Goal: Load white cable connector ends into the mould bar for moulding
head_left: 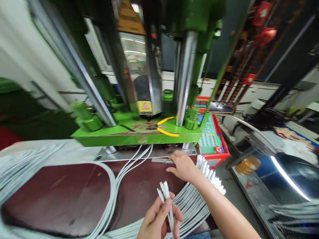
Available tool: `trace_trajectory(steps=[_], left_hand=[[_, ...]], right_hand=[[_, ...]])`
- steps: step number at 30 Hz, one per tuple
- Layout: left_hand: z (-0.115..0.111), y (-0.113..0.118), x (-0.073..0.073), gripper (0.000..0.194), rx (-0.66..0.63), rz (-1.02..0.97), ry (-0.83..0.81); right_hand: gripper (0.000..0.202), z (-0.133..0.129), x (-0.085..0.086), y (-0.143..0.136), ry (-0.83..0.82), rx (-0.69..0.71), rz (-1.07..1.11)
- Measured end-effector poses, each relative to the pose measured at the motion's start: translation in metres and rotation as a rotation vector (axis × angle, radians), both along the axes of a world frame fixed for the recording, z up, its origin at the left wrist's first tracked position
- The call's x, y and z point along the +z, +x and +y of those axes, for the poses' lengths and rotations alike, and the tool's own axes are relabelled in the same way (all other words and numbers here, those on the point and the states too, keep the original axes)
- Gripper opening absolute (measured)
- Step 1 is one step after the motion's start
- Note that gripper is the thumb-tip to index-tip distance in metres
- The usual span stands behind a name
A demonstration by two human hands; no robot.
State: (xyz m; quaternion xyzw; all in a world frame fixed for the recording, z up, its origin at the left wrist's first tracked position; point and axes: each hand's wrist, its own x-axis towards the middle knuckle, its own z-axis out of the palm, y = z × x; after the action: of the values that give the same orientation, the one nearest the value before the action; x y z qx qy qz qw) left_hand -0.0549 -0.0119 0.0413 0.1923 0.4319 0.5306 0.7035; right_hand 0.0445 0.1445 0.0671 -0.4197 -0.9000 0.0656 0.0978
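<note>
Over on the left, a loose bundle of white cables (pixel 22 169) lies along the dark red counter (pixel 69 186). Nearer the middle, a few cable strands (pixel 124 172) curve up and run in beneath the green press (pixel 139 137), with yellow-handled pliers (pixel 167 132) resting on its ledge. In front, the left hand (pixel 159 215) has its fingers pinched around a few white plugs (pixel 166 190), tips pointing up towards the press. Just right of that, the right hand (pixel 183 166) reaches to the machine's edge, thumb and fingers apart, nothing visible in them; whether they touch the metal I can't tell. Beyond lie many plug-ended cables (pixel 211 176), beside the red control box (pixel 225 151).

I'd judge this step to be readying the plugs; the next move calls for aligned tips and fingers clear of the press.
</note>
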Motion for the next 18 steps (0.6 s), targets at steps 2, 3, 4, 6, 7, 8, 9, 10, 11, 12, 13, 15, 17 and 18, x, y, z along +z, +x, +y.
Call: trace_trajectory(steps=[2,3,4,6,7,8,9,10,11,12,13,15,17,18], left_hand=[[0.003,0.000,0.001,0.035,0.033,-0.028,0.045],[0.005,-0.001,0.001,0.032,0.048,-0.043,0.061],[0.006,-0.001,0.000,0.030,0.060,-0.057,0.074],[0.007,-0.002,-0.001,0.030,0.055,-0.074,0.097],[0.007,-0.002,-0.001,0.030,0.039,-0.075,0.103],[0.007,-0.003,0.000,0.031,0.023,-0.069,0.110],[0.007,-0.003,0.000,0.031,0.010,-0.055,0.119],[0.007,-0.003,0.001,0.031,-0.001,-0.033,0.126],[0.007,-0.003,0.003,0.030,-0.009,-0.004,0.129],[0.007,-0.004,0.004,0.029,-0.014,0.030,0.129],[0.008,-0.005,0.005,0.028,-0.022,0.062,0.124],[0.009,-0.007,0.007,0.028,-0.050,0.119,0.097],[0.010,-0.009,0.006,0.029,-0.073,0.168,0.063],[0.011,-0.009,0.006,0.030,-0.087,0.192,0.048]], right_hand=[[0.020,0.006,-0.015,-0.009,0.016,0.038,-0.007],[0.016,0.007,-0.020,-0.011,0.028,0.054,-0.006],[0.014,0.006,-0.022,-0.013,0.041,0.066,-0.011],[0.014,0.000,-0.017,-0.012,0.052,0.078,-0.022],[0.014,-0.004,-0.012,-0.012,0.047,0.075,-0.023],[0.015,-0.009,-0.005,-0.012,0.031,0.070,-0.015],[0.016,-0.013,0.002,-0.012,0.000,0.066,0.009],[0.016,-0.016,0.009,-0.012,-0.051,0.063,0.055],[0.015,-0.018,0.015,-0.012,-0.125,0.059,0.124],[0.015,-0.019,0.018,-0.013,-0.229,0.053,0.213],[0.016,-0.019,0.020,-0.013,-0.364,0.050,0.315],[0.021,-0.017,0.018,-0.011,-0.661,0.048,0.522],[0.033,-0.015,0.012,-0.007,-0.859,0.068,0.668],[0.038,-0.014,0.009,-0.004,-0.907,0.085,0.712]])
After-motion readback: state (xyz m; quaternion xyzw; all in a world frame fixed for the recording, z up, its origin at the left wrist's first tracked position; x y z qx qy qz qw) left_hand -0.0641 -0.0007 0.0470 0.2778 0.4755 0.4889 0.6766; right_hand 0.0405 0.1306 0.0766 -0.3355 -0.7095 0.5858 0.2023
